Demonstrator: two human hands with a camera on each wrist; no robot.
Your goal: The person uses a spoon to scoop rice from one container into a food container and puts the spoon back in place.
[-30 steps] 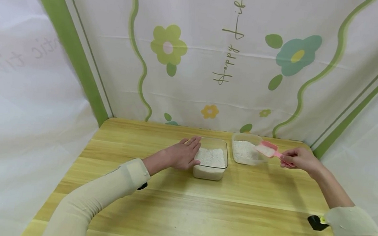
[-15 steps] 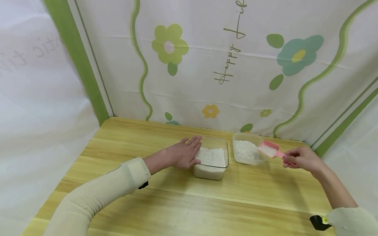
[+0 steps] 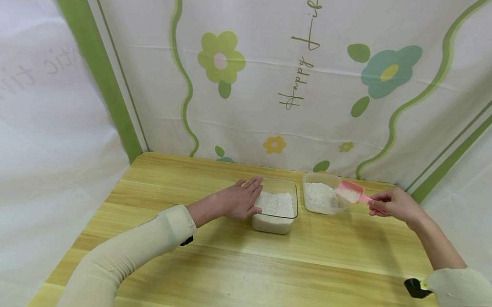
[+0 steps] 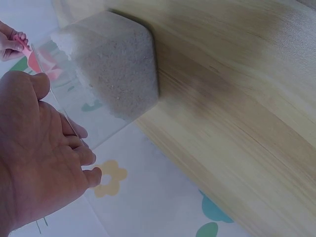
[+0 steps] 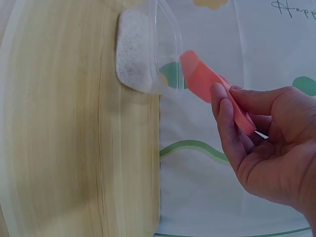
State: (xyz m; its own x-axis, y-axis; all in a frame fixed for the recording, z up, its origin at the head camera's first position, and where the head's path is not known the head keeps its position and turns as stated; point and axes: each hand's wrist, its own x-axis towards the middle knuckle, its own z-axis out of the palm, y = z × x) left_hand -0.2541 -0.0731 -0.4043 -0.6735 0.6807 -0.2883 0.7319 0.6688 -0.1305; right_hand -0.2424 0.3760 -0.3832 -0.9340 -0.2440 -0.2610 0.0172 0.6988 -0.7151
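My right hand (image 3: pixel 398 205) pinches the handle of a pink scoop (image 3: pixel 351 191) between thumb and fingers. White powder lies in the scoop, which is held over the right rim of a clear plastic tub (image 3: pixel 308 206). That tub holds loose white powder (image 3: pixel 322 195). In the right wrist view the scoop (image 5: pixel 200 79) hangs above the tub (image 5: pixel 168 29), apart from the powder. My left hand (image 3: pixel 238 201) rests with extended fingers on the left rim of a deeper clear container (image 3: pixel 272 225), filled partway with white powder. The left wrist view shows its fingers (image 4: pixel 74 142) over the rim.
Both containers stand side by side near the back edge of the wooden table (image 3: pixel 237 276). A white curtain (image 3: pixel 248 115) printed with flowers hangs just behind that edge. More white sheeting (image 3: pixel 40 158) encloses the left and right sides.
The scoop and right hand have shifted slightly to the right over the tub's rim. My left hand has stayed in place on the deeper container.
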